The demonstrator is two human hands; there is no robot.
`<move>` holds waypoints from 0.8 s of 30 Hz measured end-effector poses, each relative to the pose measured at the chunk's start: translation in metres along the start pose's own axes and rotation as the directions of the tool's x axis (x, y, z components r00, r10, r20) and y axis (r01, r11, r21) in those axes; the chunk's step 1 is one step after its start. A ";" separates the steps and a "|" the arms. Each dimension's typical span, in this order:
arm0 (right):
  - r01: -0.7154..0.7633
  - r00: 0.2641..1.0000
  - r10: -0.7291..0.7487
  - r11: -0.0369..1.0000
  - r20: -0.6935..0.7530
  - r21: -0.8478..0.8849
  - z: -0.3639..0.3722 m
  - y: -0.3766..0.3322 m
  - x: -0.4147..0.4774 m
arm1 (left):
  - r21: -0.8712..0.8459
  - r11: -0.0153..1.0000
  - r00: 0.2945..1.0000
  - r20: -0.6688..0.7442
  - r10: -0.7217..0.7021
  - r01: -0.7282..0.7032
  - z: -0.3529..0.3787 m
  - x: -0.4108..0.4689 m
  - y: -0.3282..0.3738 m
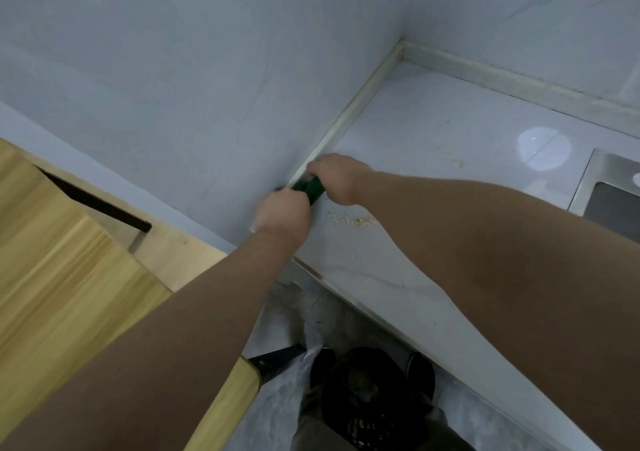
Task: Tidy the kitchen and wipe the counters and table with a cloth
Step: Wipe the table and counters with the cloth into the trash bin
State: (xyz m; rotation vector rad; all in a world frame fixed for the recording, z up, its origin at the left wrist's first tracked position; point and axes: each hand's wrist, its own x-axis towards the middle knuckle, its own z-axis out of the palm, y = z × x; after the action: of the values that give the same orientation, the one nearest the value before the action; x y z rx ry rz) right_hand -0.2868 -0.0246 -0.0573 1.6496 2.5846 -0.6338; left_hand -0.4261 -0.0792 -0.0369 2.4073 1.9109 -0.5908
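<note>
A green cloth [312, 189] is bunched between both hands at the left end of the pale marble counter [433, 132], right against the wall strip. My left hand [283, 213] grips its near end and my right hand [337, 178] grips its far end. Most of the cloth is hidden by the fingers. A small heap of yellowish crumbs [353, 220] lies on the counter just to the right of my left hand.
A wooden table [69, 270] with a black bracket stands at the left. The steel sink rim [588, 177] shows at the right edge. Below the counter's front edge sits a black bin [370, 391] lined with a plastic bag on the floor.
</note>
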 end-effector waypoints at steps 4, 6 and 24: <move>0.036 0.998 -0.035 0.999 0.045 -0.002 0.007 0.000 -0.002 | -0.015 1.000 1.000 0.026 -0.012 0.012 0.016 -0.005 0.004; 0.061 0.994 -0.057 0.997 0.091 -0.048 0.011 0.000 0.001 | -0.028 0.999 1.000 0.013 -0.017 0.018 0.024 -0.006 0.001; 0.328 0.936 -0.297 0.932 0.191 -0.156 0.024 0.004 0.028 | -0.496 0.838 0.961 -0.022 -0.275 0.229 0.053 -0.017 -0.006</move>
State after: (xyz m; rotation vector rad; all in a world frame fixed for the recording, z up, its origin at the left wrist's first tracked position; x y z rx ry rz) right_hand -0.3003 -0.0073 -0.0867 1.0917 2.7084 -0.4932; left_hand -0.4502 -0.1062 -0.0801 1.9087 2.1115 0.0240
